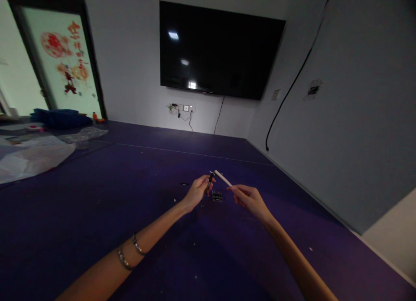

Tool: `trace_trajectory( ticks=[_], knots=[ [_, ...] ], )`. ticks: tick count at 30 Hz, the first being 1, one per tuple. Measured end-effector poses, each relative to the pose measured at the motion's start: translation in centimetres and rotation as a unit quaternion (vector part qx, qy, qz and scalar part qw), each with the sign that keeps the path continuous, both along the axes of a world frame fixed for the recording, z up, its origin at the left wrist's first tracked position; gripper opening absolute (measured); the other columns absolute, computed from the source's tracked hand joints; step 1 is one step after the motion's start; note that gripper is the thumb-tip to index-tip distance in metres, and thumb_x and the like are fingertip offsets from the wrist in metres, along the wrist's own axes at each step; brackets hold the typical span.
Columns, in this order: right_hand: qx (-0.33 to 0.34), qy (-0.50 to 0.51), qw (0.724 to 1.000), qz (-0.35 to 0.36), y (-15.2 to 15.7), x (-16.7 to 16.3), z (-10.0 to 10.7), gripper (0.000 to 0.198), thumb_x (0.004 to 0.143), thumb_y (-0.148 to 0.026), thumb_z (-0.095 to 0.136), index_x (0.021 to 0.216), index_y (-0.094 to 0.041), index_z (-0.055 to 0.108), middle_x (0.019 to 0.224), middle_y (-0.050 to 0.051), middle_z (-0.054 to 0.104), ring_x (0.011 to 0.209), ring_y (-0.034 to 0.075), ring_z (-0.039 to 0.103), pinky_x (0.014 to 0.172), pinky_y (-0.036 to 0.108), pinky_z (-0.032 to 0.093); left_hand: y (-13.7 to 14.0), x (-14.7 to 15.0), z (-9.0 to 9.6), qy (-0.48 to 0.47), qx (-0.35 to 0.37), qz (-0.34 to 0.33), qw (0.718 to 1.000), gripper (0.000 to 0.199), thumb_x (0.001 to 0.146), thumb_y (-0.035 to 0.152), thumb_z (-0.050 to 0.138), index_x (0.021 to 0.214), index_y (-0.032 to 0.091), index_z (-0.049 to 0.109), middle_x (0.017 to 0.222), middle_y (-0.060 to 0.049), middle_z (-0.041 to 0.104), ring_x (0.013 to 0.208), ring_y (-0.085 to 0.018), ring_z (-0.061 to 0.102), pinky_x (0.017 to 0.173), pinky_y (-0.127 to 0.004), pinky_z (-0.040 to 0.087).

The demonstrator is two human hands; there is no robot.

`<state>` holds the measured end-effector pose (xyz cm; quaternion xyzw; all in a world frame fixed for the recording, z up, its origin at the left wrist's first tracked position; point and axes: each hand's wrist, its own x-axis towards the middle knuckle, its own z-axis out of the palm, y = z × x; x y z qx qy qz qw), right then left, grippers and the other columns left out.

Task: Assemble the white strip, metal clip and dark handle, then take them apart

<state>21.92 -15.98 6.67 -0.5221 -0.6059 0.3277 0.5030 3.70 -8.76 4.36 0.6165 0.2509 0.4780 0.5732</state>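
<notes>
My left hand [196, 191] is closed around a slim black object [211, 178], whose upper end shows above the fingers; its kind I cannot make out. A white stick [222, 178] is pinched in my right hand [249, 198] and slants up to the left. Its far tip comes close to the top of the black object; whether they touch I cannot tell. Just below, between the hands, a small dark squarish thing [217, 197] with light markings lies on the purple surface [146, 231]. Left of my left hand is a short dark strip [184, 184].
Tiny pale scraps dot the surface. At the far left are a clear plastic bag [82, 135], a white sheet [39, 158] and a dark blue bundle [60, 118]. A television [221, 49] hangs on the back wall, and a black cable [289, 90] runs down the right wall.
</notes>
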Motion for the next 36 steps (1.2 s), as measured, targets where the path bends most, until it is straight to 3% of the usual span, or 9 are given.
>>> trace_trajectory(
  ticks=[11,22,31,36],
  knots=[
    [0.023,-0.048,0.999,-0.009,-0.3,0.2,0.4,0.036,0.075,-0.048,0.056,0.078,-0.015,0.071,0.050,-0.001,0.049,0.042,0.007,0.034,0.041,0.023,0.021,-0.5,0.1,0.2,0.012,0.025,0.002,1.000,0.025,0.084,0.035,0.043,0.086,0.014,0.056,0.063,0.002,0.045,0.053,-0.008,0.039,0.051,-0.020,0.030],
    [0.013,-0.052,0.999,0.005,0.1,1.2,-0.3,0.044,0.075,-0.051,0.055,0.091,-0.014,0.070,0.052,-0.001,0.051,0.042,0.007,0.035,0.040,0.022,0.024,-0.9,0.3,0.3,-0.001,0.016,-0.006,1.000,0.027,0.083,0.036,0.044,0.086,0.013,0.056,0.063,0.002,0.045,0.052,-0.007,0.037,0.049,-0.019,0.028],
    [0.012,-0.067,0.998,0.008,0.6,2.7,-1.3,0.043,0.074,-0.050,0.056,0.088,-0.012,0.070,0.052,0.000,0.051,0.044,0.007,0.035,0.042,0.022,0.024,-1.9,0.7,0.0,-0.087,-0.114,-0.097,0.985,0.021,0.082,0.032,0.046,0.083,0.012,0.053,0.057,0.004,0.041,0.042,-0.003,0.028,0.040,-0.018,0.018],
    [0.036,-0.061,0.998,0.003,0.2,1.3,-0.8,0.043,0.075,-0.050,0.054,0.091,-0.013,0.070,0.054,0.000,0.051,0.045,0.008,0.036,0.042,0.022,0.025,-2.4,0.7,0.1,-0.096,-0.178,-0.133,0.970,0.017,0.080,0.027,0.045,0.079,0.012,0.053,0.052,0.003,0.041,0.037,-0.003,0.026,0.037,-0.017,0.014]
  ],
)
